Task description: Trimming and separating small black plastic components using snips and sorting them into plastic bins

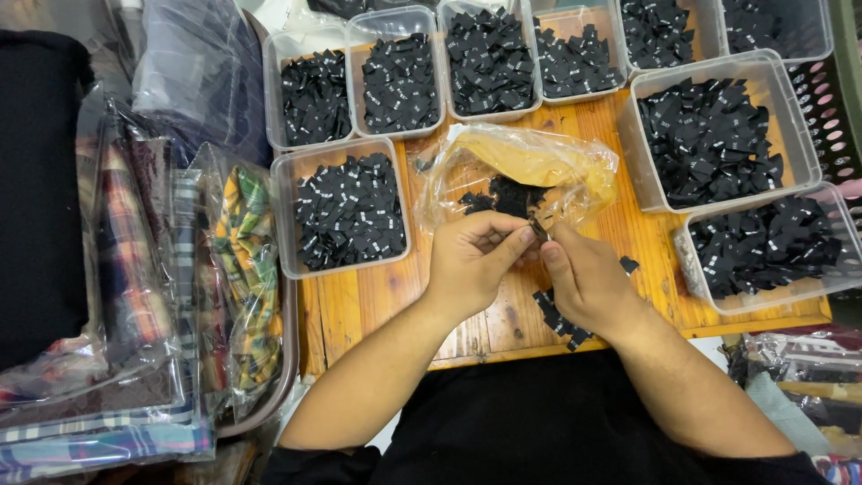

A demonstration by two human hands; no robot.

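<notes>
My left hand (471, 260) and my right hand (584, 278) meet over a wooden table (359, 305). Together their fingertips pinch a small black fabric label (537, 226). Just beyond the fingers lies a crumpled clear plastic bag (521, 166) with a small heap of black labels (503, 196) in it. A short row of black labels (558, 319) lies on the wood under my right wrist, and one loose label (629, 264) lies to the right of that hand.
Several clear plastic tubs of black labels ring the table: one at the left (346, 211), a row along the back (489, 58), two at the right (709, 135). Bagged plaid fabric (180, 296) is stacked at the left. A pink crate (831, 117) stands far right.
</notes>
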